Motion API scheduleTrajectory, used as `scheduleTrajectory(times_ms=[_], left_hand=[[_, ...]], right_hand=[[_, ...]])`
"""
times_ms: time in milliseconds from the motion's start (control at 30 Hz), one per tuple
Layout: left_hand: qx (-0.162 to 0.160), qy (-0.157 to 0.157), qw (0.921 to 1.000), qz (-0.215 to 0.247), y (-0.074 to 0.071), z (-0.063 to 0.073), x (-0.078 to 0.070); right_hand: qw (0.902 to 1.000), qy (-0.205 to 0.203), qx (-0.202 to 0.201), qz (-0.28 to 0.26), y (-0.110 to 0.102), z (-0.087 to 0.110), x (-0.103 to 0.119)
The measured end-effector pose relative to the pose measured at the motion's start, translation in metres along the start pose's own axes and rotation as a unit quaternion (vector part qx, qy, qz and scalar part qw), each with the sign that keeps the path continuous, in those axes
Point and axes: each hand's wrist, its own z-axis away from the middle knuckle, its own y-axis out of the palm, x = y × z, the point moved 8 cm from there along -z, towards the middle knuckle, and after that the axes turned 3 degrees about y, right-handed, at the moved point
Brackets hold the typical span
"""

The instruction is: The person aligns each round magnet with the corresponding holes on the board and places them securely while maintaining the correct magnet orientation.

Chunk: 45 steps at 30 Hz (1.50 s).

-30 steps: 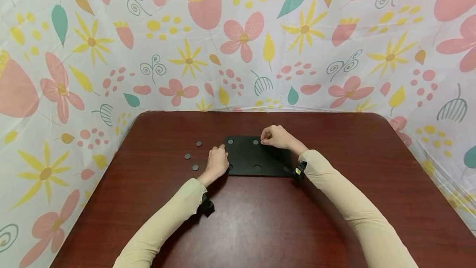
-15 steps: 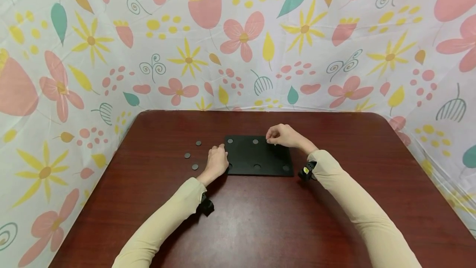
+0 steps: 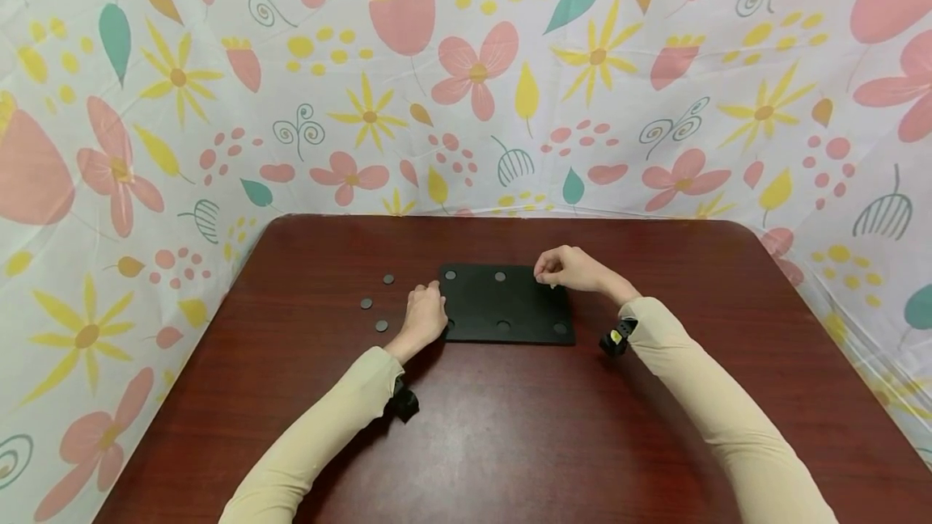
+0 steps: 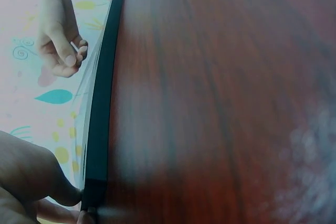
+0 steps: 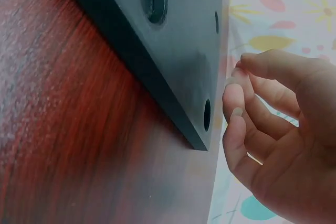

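Note:
A flat black board (image 3: pixel 510 306) with round recesses lies on the table. Two small grey discs sit in its far row: the far-left disc (image 3: pixel 451 275) and the far-middle disc (image 3: pixel 500 276). My left hand (image 3: pixel 424 312) grips the board's left edge; the left wrist view shows thumb and fingers at its corner. Above the far right corner, my right hand (image 3: pixel 571 269) has thumb and fingertips drawn together in a pinch on what seems a small disc, nearly all hidden by the fingers. In the right wrist view, the recess (image 5: pixel 207 115) nearest those fingertips looks dark.
Left of the board lie three loose grey discs, among them a far one (image 3: pixel 389 279) and a near one (image 3: pixel 382 326). The brown wooden table (image 3: pixel 495 427) meets a flowered cloth (image 3: pixel 466 103) at its back and sides.
My right hand has moved right along the board's far edge, from beside the far-middle disc to the far right corner. The left hand stays put.

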Motion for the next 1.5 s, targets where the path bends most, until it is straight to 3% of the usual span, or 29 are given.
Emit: scheduleTrajectory(times_ms=[833, 1500], left_hand=[[0.002, 0.017, 0.9999, -0.001, -0.002, -0.001, -0.001], [-0.003, 0.031, 0.9995, 0.004, -0.002, -0.001, -0.001]], right_hand=[[0.9997, -0.011, 0.018, -0.011, -0.006, 0.023, -0.006], [0.9997, 0.023, 0.003, 0.01, -0.013, 0.04, -0.031]])
